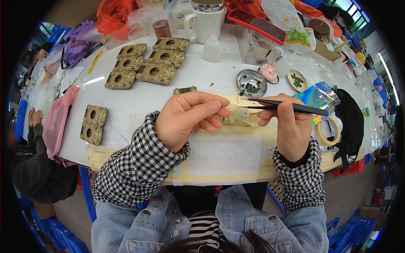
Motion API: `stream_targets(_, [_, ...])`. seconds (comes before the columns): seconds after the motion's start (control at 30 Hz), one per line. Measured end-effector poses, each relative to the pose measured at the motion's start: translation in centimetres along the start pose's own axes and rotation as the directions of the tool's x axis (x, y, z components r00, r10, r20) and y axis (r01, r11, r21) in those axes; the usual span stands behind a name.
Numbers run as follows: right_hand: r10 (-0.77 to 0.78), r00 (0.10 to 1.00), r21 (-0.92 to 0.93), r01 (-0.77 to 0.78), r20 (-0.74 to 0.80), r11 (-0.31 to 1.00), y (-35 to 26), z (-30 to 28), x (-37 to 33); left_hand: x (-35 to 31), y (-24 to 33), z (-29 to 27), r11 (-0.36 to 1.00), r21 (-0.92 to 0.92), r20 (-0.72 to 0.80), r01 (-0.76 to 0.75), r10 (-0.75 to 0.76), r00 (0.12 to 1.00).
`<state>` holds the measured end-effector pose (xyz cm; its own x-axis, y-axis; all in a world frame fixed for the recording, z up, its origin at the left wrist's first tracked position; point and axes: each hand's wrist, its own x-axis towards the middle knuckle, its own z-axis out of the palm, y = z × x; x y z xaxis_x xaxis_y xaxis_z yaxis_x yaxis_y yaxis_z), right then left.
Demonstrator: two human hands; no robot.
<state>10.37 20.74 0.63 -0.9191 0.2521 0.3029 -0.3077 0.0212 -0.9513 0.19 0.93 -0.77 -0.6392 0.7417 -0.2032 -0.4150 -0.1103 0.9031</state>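
My right hand (293,126) grips black tweezers (301,108), their tips pointing left toward my other hand. The thumb and forefinger of my left hand (190,114) are pinched together; whatever lies between them is too small to make out. Beneath the hands is a pale yellow block or fixture (240,120), partly hidden. Part of a camouflage-patterned piece (184,90) shows behind my left hand. Just beyond the tweezers, a round metal dish (252,83) holds small dark green bits. A cream lid (297,81) to its right holds more green bits.
Camouflage-patterned plates with round holes (157,72) lie at the back left, and more (93,125) at the left. A white mug (206,25), a small bottle (212,49) and a red-cased phone (257,26) stand behind. A tape roll (322,137) and black bag (350,122) are at right.
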Motion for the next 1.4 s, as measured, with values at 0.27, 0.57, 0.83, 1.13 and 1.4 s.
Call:
stream_targets(0.27, [-0.010,1.000,0.029,0.011,-0.013,1.000,0.1,-0.1,0.0,0.6,0.6,-0.8,0.919,0.344,-0.063,-0.194,0.229,0.971])
stream_targets(0.57, [-0.017,1.000,0.007,0.017,-0.002,1.000,0.0,-0.4,0.0,0.7,0.5,-1.0,0.993,0.099,-0.071,-0.057,0.064,0.995])
stream_targets(0.83, [-0.034,0.999,0.018,0.034,-0.023,0.999,0.2,-0.4,-0.1,1.3,0.3,-1.1,0.690,0.616,-0.073,-0.380,0.530,0.845])
stream_targets(1.13, [-0.055,0.998,-0.019,0.054,-0.027,0.998,0.1,-0.3,0.0,1.3,0.8,-2.0,0.867,0.254,0.078,-0.429,0.424,0.902])
stream_targets(1.4, [-0.037,0.999,0.000,0.037,-0.031,0.999,0.1,-0.6,0.1,0.2,1.4,-0.9,-0.546,0.708,0.650,-0.448,0.752,0.112])
